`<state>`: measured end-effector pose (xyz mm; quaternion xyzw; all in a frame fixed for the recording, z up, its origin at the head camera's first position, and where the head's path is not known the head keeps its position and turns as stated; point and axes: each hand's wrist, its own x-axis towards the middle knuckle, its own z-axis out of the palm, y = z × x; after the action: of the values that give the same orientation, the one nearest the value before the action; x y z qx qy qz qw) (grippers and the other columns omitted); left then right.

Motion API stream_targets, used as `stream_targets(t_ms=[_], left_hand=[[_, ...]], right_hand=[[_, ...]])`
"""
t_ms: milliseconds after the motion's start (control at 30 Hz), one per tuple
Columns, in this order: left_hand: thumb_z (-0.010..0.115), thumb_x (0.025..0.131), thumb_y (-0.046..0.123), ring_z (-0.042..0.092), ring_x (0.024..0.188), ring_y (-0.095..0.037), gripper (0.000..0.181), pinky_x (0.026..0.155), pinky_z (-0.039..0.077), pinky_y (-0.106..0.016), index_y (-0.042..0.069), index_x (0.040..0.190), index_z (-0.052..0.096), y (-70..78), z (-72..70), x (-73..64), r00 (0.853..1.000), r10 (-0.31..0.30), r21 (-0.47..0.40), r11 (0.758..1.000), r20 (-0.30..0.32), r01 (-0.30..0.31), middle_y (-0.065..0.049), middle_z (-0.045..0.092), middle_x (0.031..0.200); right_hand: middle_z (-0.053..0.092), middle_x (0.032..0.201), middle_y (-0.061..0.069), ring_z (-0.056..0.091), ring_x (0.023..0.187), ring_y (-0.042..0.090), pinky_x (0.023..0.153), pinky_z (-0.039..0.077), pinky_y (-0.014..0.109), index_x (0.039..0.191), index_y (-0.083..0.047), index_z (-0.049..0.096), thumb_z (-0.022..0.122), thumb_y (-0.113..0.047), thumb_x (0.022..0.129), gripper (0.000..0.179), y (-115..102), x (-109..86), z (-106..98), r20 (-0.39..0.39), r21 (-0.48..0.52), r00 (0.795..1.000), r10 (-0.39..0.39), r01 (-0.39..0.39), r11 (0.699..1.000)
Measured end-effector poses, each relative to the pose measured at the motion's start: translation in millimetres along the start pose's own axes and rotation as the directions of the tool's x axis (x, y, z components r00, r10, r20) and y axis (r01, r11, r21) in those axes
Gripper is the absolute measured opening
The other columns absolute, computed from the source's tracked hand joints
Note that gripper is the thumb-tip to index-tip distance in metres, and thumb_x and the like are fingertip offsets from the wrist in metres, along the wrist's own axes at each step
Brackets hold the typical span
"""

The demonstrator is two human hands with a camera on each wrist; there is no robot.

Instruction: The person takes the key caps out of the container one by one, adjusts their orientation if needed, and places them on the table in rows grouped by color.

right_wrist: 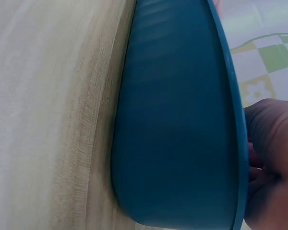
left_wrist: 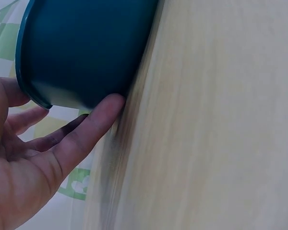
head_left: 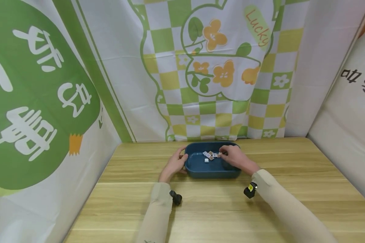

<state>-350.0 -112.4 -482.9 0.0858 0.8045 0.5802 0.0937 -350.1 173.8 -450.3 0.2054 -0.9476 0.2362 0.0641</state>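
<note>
A dark blue rectangular plastic bin (head_left: 213, 174) stands on the wooden table. Several small white blocks (head_left: 209, 155) with brown or bluish printed faces lie bunched on its floor; one plain white block (head_left: 206, 160) sits nearer the front. My left hand (head_left: 174, 164) grips the bin's left end, thumb at the rim and fingers against the outer wall; in the left wrist view the index finger (left_wrist: 93, 127) reaches low along the wall. Inside the right half, my right hand (head_left: 235, 157) pinches a small white block at the bunch's right end. The bin wall (right_wrist: 177, 115) hides those fingertips in the right wrist view.
The wooden table (head_left: 213, 209) extends in front of the bin and to both sides. A green-and-white checked curtain (head_left: 213, 111) hangs close behind the bin. Printed cloths (head_left: 88, 145) enclose the left and right sides.
</note>
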Motion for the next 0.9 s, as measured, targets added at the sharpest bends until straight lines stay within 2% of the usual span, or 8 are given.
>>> stream_targets(t_ms=[167, 333, 733, 900], left_hand=[[0.046, 0.106, 0.026, 0.067, 0.089, -0.032, 0.051, 0.059, 0.062, -0.043, 0.024, 0.154, 0.031, -2.7, -0.2, -0.2, 1.0, 0.009, -0.002, 1.0, -0.008, -0.009, -0.029, 0.051, 0.135], [0.046, 0.106, 0.025, 0.065, 0.073, -0.028, 0.052, 0.059, 0.062, -0.044, 0.023, 0.155, 0.03, 0.2, 0.8, 0.1, 1.0, 0.0, -0.001, 1.0, -0.006, 0.0, -0.029, 0.052, 0.134], [0.045, 0.106, 0.023, 0.059, 0.06, -0.028, 0.051, 0.057, 0.062, -0.043, 0.023, 0.154, 0.031, 2.3, 1.7, 2.8, 1.0, -0.006, -0.009, 1.0, -0.011, 0.006, -0.029, 0.055, 0.125], [0.046, 0.105, 0.024, 0.06, 0.067, -0.029, 0.05, 0.058, 0.062, -0.043, 0.025, 0.153, 0.032, 0.3, 1.9, 2.3, 1.0, -0.01, 0.004, 1.0, -0.016, 0.01, -0.029, 0.055, 0.126]], right_hand=[[0.074, 0.103, 0.013, 0.07, 0.094, 0.027, 0.08, 0.059, 0.042, 0.112, -0.001, 0.07, 0.066, -0.014, 0.094, 0.023, 2, -6.2, 1, -0.042, 0.038, 0.999, -0.028, 0.029, 0.999], [0.074, 0.101, 0.011, 0.07, 0.091, 0.024, 0.078, 0.059, 0.041, 0.111, -0.004, 0.071, 0.067, -0.016, 0.094, 0.021, 0, -13.2, -3, -0.074, 0.041, 0.997, -0.025, 0.028, 0.999], [0.072, 0.097, 0.003, 0.066, 0.088, 0.017, 0.074, 0.056, 0.036, 0.107, -0.011, 0.07, 0.065, -0.02, 0.095, 0.016, -9, -27.0, -7, -0.058, 0.056, 0.998, -0.021, 0.024, 0.998], [0.071, 0.097, 0.002, 0.064, 0.084, 0.014, 0.069, 0.053, 0.03, 0.11, -0.012, 0.07, 0.067, -0.021, 0.094, 0.019, -15, -34.3, -7, -0.058, 0.063, 0.998, -0.032, 0.036, 0.997]])
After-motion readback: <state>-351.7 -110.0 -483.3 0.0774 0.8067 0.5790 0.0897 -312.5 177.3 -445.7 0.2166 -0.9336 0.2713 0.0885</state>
